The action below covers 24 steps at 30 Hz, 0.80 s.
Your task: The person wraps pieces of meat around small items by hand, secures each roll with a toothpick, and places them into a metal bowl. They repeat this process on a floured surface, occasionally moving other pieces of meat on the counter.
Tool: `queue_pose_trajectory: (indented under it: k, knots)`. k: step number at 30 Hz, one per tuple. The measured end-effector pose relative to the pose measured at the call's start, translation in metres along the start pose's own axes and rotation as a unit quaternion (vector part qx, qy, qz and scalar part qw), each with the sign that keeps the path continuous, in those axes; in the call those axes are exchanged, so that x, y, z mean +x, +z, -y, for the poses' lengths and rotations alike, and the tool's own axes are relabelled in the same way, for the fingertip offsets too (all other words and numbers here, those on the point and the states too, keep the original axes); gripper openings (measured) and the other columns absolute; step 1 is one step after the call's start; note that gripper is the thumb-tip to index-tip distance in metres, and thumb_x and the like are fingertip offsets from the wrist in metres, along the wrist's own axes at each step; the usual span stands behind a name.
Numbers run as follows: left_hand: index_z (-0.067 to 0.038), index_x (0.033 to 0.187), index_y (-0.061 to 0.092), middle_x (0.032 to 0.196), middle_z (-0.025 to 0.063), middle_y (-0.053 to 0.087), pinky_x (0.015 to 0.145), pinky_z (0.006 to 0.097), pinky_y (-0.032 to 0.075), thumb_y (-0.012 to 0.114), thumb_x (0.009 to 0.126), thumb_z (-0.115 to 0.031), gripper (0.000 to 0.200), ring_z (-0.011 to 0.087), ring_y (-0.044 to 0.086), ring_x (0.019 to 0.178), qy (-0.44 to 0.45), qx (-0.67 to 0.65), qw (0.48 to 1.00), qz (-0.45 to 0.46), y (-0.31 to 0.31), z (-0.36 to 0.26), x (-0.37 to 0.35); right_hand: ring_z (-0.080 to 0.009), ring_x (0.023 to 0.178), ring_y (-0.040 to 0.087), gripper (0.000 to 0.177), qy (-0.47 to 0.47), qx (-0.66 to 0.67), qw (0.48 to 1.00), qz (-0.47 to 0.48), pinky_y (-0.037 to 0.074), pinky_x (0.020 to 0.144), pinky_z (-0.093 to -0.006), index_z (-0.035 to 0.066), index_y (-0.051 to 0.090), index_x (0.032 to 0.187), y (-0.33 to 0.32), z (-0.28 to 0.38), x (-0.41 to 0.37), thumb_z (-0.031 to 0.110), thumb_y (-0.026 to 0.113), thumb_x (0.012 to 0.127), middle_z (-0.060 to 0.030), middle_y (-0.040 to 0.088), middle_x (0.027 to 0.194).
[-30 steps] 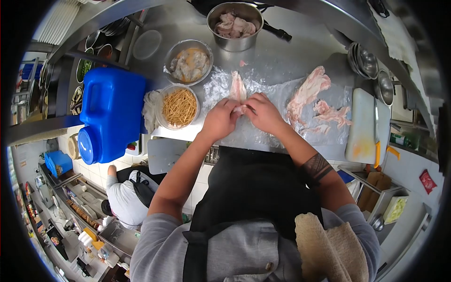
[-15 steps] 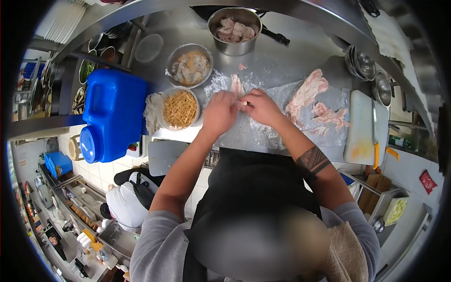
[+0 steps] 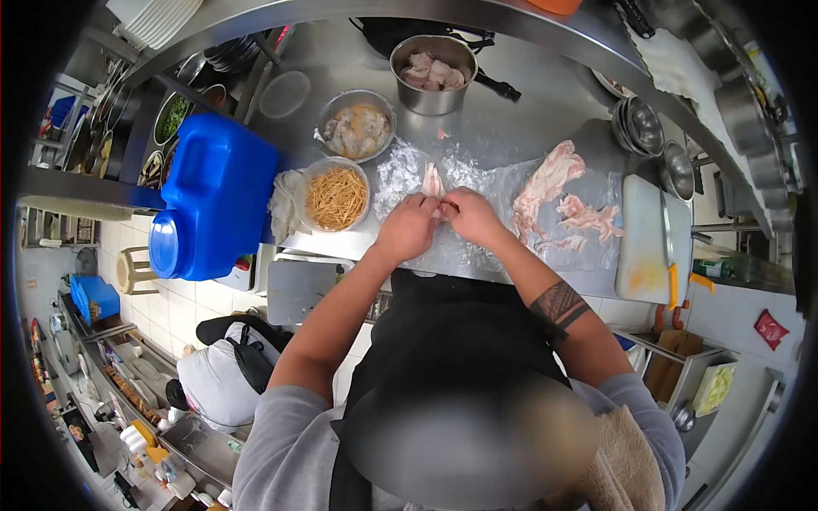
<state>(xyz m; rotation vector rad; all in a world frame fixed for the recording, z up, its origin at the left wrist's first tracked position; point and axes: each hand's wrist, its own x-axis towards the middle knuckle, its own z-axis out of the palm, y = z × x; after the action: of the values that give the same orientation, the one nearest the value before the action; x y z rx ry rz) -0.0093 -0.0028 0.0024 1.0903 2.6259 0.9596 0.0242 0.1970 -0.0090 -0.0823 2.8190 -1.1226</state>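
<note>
A raw meat strip is being pinched by left hand and right hand, seemingly for control. Toothpicks are being kept handy.

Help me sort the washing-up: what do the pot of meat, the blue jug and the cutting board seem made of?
Pot: metal, probably stainless steel, given its silvery sheen.
Blue jug: likely moulded plastic, glossy, with a built-in handle.
Cutting board: probably plastic; pale, stained yellow, no wood grain showing.

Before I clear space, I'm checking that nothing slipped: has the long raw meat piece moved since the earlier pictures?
No. The long raw meat piece lies at the same spot on the plastic sheet; the whole view has shifted.
</note>
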Motion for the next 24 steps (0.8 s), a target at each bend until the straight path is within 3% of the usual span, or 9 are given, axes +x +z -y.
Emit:
queue_pose_trajectory:
  k: [2, 6, 8, 11, 15, 17, 18, 20, 24]
  knots:
    - [-0.004, 0.122, 0.068, 0.113, 0.0181, 0.068, 0.096, 0.0495, 0.055, 0.074, 0.089, -0.010, 0.033, 0.0407, 0.066, 0.112, -0.009, -0.013, 1.000, -0.012, -0.003, -0.002, 0.000, -0.0408, 0.105, 0.067, 0.023, 0.092, 0.135, 0.986, -0.028, 0.055, 0.090, -0.0477, 0.007, 0.070, 0.114, -0.003, 0.015, -0.009, 0.013, 0.071, 0.093, -0.0183, 0.069, 0.104]
    - [-0.004, 0.119, 0.070, 0.111, 0.0204, 0.072, 0.094, 0.0493, 0.056, 0.074, 0.091, -0.013, 0.030, 0.0409, 0.069, 0.109, -0.035, -0.012, 0.999, -0.015, -0.004, 0.004, 0.008, -0.0403, 0.105, 0.068, 0.031, 0.032, 0.098, 0.994, -0.027, 0.056, 0.089, -0.0471, 0.008, 0.064, 0.122, -0.006, 0.020, -0.024, 0.010, 0.072, 0.092, -0.0164, 0.068, 0.110]
    - [-0.003, 0.116, 0.072, 0.111, 0.0228, 0.074, 0.092, 0.0493, 0.056, 0.074, 0.092, -0.016, 0.027, 0.0404, 0.071, 0.108, -0.097, -0.063, 0.993, 0.013, -0.004, 0.006, 0.012, -0.0392, 0.105, 0.068, 0.030, -0.076, 0.057, 0.993, -0.065, 0.056, 0.089, -0.0477, 0.010, 0.065, 0.121, -0.003, 0.011, -0.024, 0.012, 0.074, 0.093, -0.0146, 0.067, 0.115]
    - [-0.003, 0.121, 0.070, 0.112, 0.0241, 0.075, 0.089, 0.0492, 0.057, 0.076, 0.094, -0.020, 0.033, 0.0392, 0.072, 0.107, -0.181, -0.118, 0.976, 0.039, -0.009, 0.006, 0.020, -0.0389, 0.105, 0.067, 0.029, -0.049, 0.057, 0.996, -0.048, 0.056, 0.090, -0.0477, 0.010, 0.066, 0.121, -0.003, 0.003, -0.013, 0.013, 0.075, 0.094, -0.0143, 0.067, 0.113]
    - [-0.005, 0.125, 0.068, 0.115, 0.0218, 0.073, 0.092, 0.0487, 0.055, 0.076, 0.093, -0.021, 0.037, 0.0396, 0.070, 0.110, -0.242, -0.077, 0.966, 0.052, -0.015, -0.001, 0.025, -0.0393, 0.107, 0.066, 0.023, -0.006, 0.067, 0.998, -0.016, 0.055, 0.091, -0.0474, 0.009, 0.069, 0.116, -0.012, 0.003, 0.005, 0.014, 0.074, 0.095, -0.0142, 0.066, 0.111]
    - [-0.008, 0.126, 0.067, 0.118, 0.0188, 0.070, 0.095, 0.0487, 0.053, 0.077, 0.091, -0.018, 0.038, 0.0395, 0.066, 0.111, -0.071, 0.033, 0.993, -0.093, -0.007, 0.003, 0.016, -0.0392, 0.106, 0.066, 0.018, -0.024, 0.045, 0.998, -0.025, 0.055, 0.091, -0.0475, 0.008, 0.072, 0.110, -0.014, 0.000, 0.011, 0.020, 0.073, 0.097, -0.0144, 0.065, 0.109]
    - [-0.008, 0.126, 0.067, 0.118, 0.0188, 0.070, 0.095, 0.0487, 0.053, 0.077, 0.091, -0.018, 0.038, 0.0395, 0.066, 0.111, -0.071, 0.032, 0.993, -0.092, -0.006, 0.001, 0.013, -0.0392, 0.106, 0.066, 0.018, -0.024, 0.045, 0.998, -0.024, 0.055, 0.091, -0.0475, 0.008, 0.072, 0.110, -0.016, -0.001, 0.014, 0.020, 0.073, 0.097, -0.0144, 0.065, 0.109]
    - [-0.010, 0.126, 0.068, 0.121, 0.0158, 0.067, 0.097, 0.0495, 0.051, 0.076, 0.088, -0.012, 0.039, 0.0392, 0.063, 0.110, 0.049, 0.029, 0.994, -0.096, -0.009, 0.003, 0.014, -0.0389, 0.106, 0.066, 0.020, 0.002, 0.005, 1.000, -0.002, 0.055, 0.091, -0.0482, 0.006, 0.072, 0.105, -0.019, -0.001, 0.024, 0.024, 0.071, 0.098, -0.0147, 0.065, 0.110]
    - [-0.009, 0.124, 0.071, 0.120, 0.0149, 0.068, 0.097, 0.0495, 0.051, 0.078, 0.086, -0.010, 0.038, 0.0385, 0.064, 0.109, 0.030, 0.028, 0.994, -0.100, -0.002, 0.019, 0.022, -0.0386, 0.108, 0.066, 0.020, 0.032, -0.010, 0.999, 0.025, 0.055, 0.092, -0.0489, 0.005, 0.072, 0.103, -0.022, -0.001, 0.040, 0.025, 0.071, 0.098, -0.0154, 0.066, 0.113]
